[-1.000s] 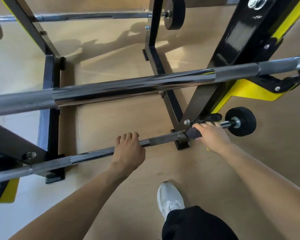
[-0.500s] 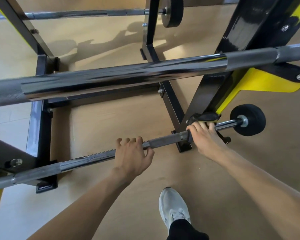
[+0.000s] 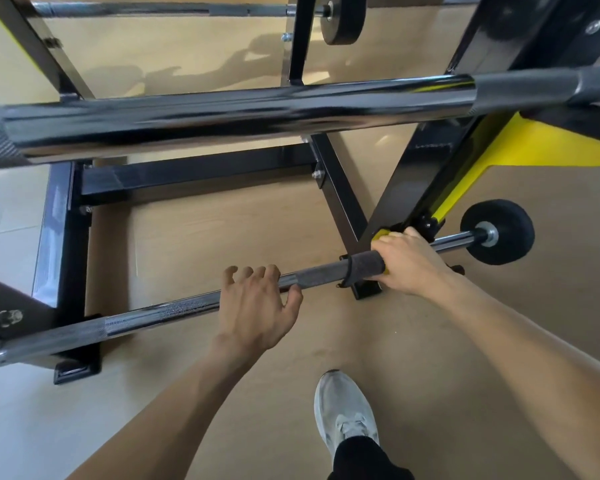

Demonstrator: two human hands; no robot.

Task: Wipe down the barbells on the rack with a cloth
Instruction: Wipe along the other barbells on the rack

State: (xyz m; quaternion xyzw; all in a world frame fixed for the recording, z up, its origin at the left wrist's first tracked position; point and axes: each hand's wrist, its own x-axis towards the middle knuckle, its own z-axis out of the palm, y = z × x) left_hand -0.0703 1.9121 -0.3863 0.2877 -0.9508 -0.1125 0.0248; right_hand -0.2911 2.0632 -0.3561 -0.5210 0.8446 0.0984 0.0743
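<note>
The lower barbell [image 3: 174, 311] lies across the bottom of the black rack [image 3: 340, 202], with a small black plate [image 3: 497, 237] at its right end. My left hand [image 3: 257, 306] holds this bar near its middle, fingers over the top and thumb beneath. My right hand [image 3: 407, 263] grips a dark grey cloth with a yellow side [image 3: 362, 268], wrapped round the bar beside the rack's right upright. A thicker chrome barbell [image 3: 243, 116] crosses above, close to the camera. A third barbell [image 3: 160, 9] rests at the far side.
Yellow brackets [image 3: 541, 147] stick out from the right upright. The rack's black base beams [image 3: 58, 237] and feet sit on the tan floor. My white shoe [image 3: 343, 410] stands on the floor just behind the lower bar.
My right hand has slid the cloth a little leftward along the lower bar, away from the plate. My left hand stays on the bar with looser fingers. The view has moved closer.
</note>
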